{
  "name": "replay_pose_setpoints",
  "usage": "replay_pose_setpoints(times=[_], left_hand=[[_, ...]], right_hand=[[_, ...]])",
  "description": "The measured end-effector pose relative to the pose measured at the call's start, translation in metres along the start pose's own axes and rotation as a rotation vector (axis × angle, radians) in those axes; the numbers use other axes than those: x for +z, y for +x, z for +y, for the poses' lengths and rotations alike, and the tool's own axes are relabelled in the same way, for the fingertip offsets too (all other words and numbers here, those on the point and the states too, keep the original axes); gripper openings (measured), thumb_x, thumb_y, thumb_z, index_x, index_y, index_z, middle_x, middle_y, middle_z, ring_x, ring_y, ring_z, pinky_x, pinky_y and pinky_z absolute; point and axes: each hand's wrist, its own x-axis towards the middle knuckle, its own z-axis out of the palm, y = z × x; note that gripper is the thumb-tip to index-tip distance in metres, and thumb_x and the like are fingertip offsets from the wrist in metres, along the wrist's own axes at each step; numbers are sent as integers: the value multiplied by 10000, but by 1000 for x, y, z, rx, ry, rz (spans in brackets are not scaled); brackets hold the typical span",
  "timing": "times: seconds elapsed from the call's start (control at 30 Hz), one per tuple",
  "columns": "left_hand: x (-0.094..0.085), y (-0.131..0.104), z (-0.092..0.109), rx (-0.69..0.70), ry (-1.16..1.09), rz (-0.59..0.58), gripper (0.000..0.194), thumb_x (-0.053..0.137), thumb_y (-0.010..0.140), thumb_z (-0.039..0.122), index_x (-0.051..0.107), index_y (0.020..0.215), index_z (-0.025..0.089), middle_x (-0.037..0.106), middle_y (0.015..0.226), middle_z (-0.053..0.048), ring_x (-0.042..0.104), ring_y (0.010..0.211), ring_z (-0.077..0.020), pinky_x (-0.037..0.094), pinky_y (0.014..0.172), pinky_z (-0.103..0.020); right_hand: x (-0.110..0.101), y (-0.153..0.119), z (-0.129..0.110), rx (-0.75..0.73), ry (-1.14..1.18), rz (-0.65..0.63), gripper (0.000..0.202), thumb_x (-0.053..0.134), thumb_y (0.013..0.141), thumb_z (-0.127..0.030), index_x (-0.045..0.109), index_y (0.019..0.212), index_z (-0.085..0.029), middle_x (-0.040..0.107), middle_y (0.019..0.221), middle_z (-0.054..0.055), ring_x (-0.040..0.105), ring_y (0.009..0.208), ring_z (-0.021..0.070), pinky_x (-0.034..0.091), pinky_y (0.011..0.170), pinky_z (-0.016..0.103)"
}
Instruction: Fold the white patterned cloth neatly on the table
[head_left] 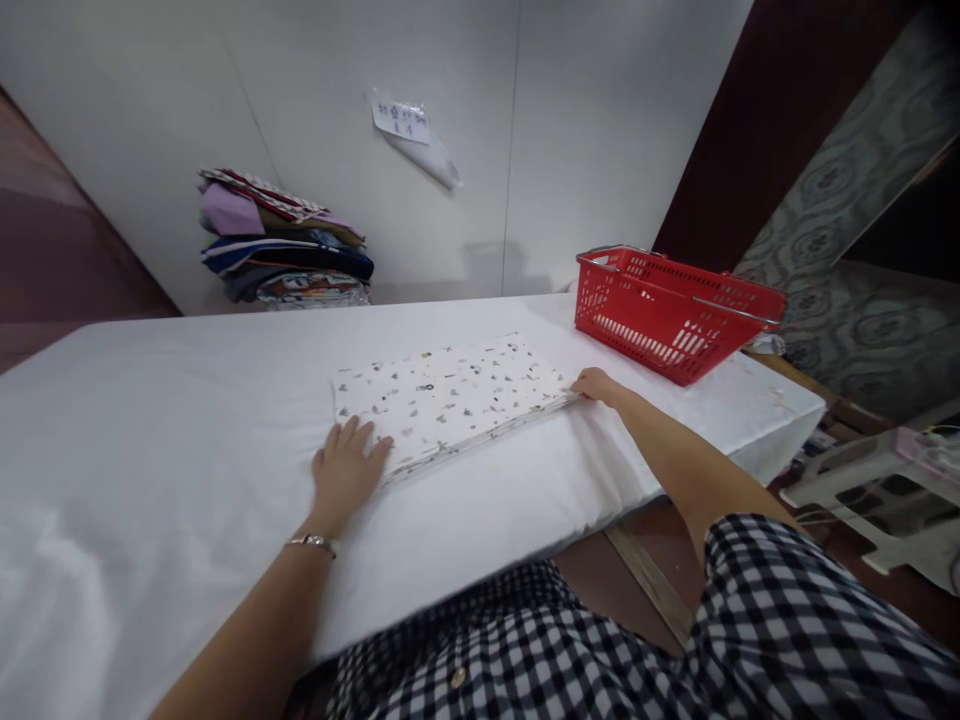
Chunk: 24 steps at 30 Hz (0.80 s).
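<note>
A white cloth point(450, 395) with small printed motifs lies folded in layers in front of me. My left hand point(349, 462) rests on its near left corner, fingers spread and flat. At the near right corner, my right hand point(595, 384) has its fingers closed on the cloth's edge. The folded edge facing me runs between the two hands. Under the cloth is a table point(187, 420) covered in white fabric.
A red plastic basket point(660, 305) with metal handles stands at the table's back right. Folded clothes point(289, 245) are stacked at the back left by the wall. A paper sign point(402, 118) hangs on the wall. A white plastic stool point(892, 490) is at right.
</note>
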Motion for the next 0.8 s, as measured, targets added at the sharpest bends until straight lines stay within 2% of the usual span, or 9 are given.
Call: replay_pose_setpoints(times=[0.1,0.33,0.53,0.63,0.7,0.8], left_hand=[[1,-2,-1,6,-18,12,521,346,885,486,487,1301,206,306,1488,-56,197,1385,-271,215,1093,-495],[4,-4,-2,5,-103,60,461,424,873,460,532,1255,226,350,1465,-66,242,1372,-277,202,1101,-493],[-6,-11,-5,-88,-325,107,448,508,841,394,557,1235,186,403,1434,-64,385,1306,-218,290,1093,-311],[-17,-22,-10,-160,-429,108,447,525,830,390,561,1227,190,441,1408,-58,490,1216,-192,382,1020,-268],[-24,-31,-15,-204,-486,97,443,527,827,401,566,1217,196,566,1285,-63,600,1050,-175,459,918,-271],[-31,-48,-25,-251,-509,71,429,527,822,414,588,1187,198,706,928,-33,650,814,-158,505,784,-278]], right_hand=[[5,0,7,24,62,42,87,604,758,-222,615,722,-143,563,510,-9,553,509,105,411,478,172],[13,2,14,65,103,21,56,634,728,-196,603,707,-154,556,502,-13,560,488,112,425,454,175],[15,2,19,63,106,24,112,639,728,-215,622,813,-144,576,515,-1,567,498,124,428,447,182],[18,4,24,53,118,39,204,633,719,-229,636,901,-138,605,563,15,578,511,134,437,462,199],[19,6,27,51,134,41,261,615,719,-245,641,957,-142,629,605,30,583,514,143,446,472,217],[20,10,32,55,159,26,322,581,721,-255,640,1019,-147,645,634,49,583,506,156,452,479,241]])
